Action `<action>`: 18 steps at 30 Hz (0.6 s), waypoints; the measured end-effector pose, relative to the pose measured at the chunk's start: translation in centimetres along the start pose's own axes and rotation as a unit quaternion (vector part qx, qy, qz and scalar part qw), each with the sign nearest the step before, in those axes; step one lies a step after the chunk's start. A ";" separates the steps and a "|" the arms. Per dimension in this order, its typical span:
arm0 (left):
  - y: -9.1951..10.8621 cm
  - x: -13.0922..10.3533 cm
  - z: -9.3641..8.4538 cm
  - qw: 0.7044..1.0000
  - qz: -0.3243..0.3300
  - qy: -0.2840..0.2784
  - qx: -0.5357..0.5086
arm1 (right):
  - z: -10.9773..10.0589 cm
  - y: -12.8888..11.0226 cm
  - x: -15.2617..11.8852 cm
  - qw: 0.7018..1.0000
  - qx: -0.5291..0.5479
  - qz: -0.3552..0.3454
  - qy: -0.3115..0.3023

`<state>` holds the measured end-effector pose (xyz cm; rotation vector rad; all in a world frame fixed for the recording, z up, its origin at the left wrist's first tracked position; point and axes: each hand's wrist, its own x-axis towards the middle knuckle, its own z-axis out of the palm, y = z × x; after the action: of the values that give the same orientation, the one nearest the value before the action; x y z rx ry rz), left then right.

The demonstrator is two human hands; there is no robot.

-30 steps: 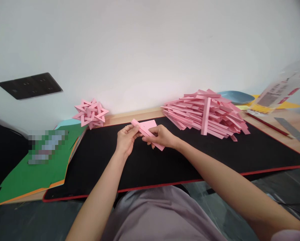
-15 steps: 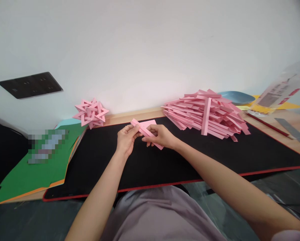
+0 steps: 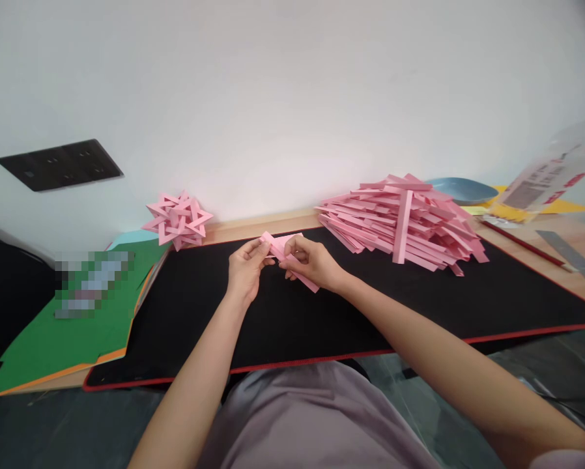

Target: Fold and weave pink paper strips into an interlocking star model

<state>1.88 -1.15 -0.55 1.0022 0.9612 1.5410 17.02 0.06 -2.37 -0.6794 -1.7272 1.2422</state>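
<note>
Between both hands, above the black desk mat [image 3: 283, 326], is a folded pink paper strip [image 3: 305, 280], slanting down to the right. My left hand [image 3: 246, 267] pinches its upper left end between thumb and fingers. Farther along the strip, my right hand [image 3: 312, 259] closes on it with thumb and forefinger. Another pale pink piece of paper shows just behind the fingers; whether it is held or lies on the mat, I cannot tell. To the right lies a big heap of folded pink paper strips [image 3: 370, 215]. A pink paper star ball [image 3: 178, 220] sits at the back left.
Green paper sheets [image 3: 33, 339] lie on the left, over orange-edged ones. Right of the heap are a blue dish [image 3: 463, 190], a clear plastic bottle [image 3: 551, 169], a dark red pencil [image 3: 527, 244] and a metal ruler [image 3: 573, 259]. A black socket panel [image 3: 60, 165] is on the wall behind.
The held strip has shifted slightly to the right at its upper end. My right fingers have moved a little up along it and bent closer; my left hand has barely moved.
</note>
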 end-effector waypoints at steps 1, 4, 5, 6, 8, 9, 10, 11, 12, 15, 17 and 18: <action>0.0 0.0 0.0 1.000 0.002 0.000 -0.004 | 0.0 0.0 0.0 1.000 -0.001 -0.001 -0.003; 0.0 0.1 -0.1 1.000 -0.001 0.004 -0.010 | 0.0 -0.1 0.0 1.000 0.004 -0.007 0.000; 0.0 0.1 -0.2 1.000 -0.002 0.005 -0.012 | 0.0 -0.1 0.1 1.000 0.007 -0.008 0.003; 0.0 0.1 -0.2 1.000 -0.003 0.006 -0.012 | 0.0 -0.2 0.1 1.000 0.008 -0.007 0.005; 0.0 0.1 -0.3 1.000 -0.005 0.009 -0.013 | 0.1 -0.3 0.0 1.000 0.005 -0.007 0.011; 0.0 0.2 -0.3 1.000 -0.005 0.011 -0.013 | 0.1 -0.4 0.0 1.000 0.002 -0.009 0.014; -0.1 0.1 -0.3 1.000 -0.005 0.013 -0.013 | 0.1 -0.4 0.0 1.000 0.000 -0.010 0.017; -0.1 0.1 -0.3 1.000 -0.003 0.014 -0.012 | 0.1 -0.4 0.0 1.000 -0.003 -0.011 0.020; -0.1 0.1 -0.2 1.000 -0.001 0.016 -0.009 | 0.1 -0.4 0.0 1.000 -0.004 -0.011 0.023; -0.1 0.1 -0.1 1.000 0.005 0.022 -0.002 | 0.1 -0.4 0.1 1.000 -0.007 -0.006 0.027; -0.1 0.0 -0.1 1.000 0.010 0.026 -0.001 | 0.2 -0.4 0.1 1.000 -0.008 -0.006 0.027; -0.1 0.0 0.0 1.000 0.013 0.028 -0.002 | 0.2 -0.5 0.1 1.000 -0.008 -0.006 0.026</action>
<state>1.88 -1.13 -0.65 0.9762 0.9887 1.5990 16.82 -0.08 -1.91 -0.7045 -1.6977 1.1940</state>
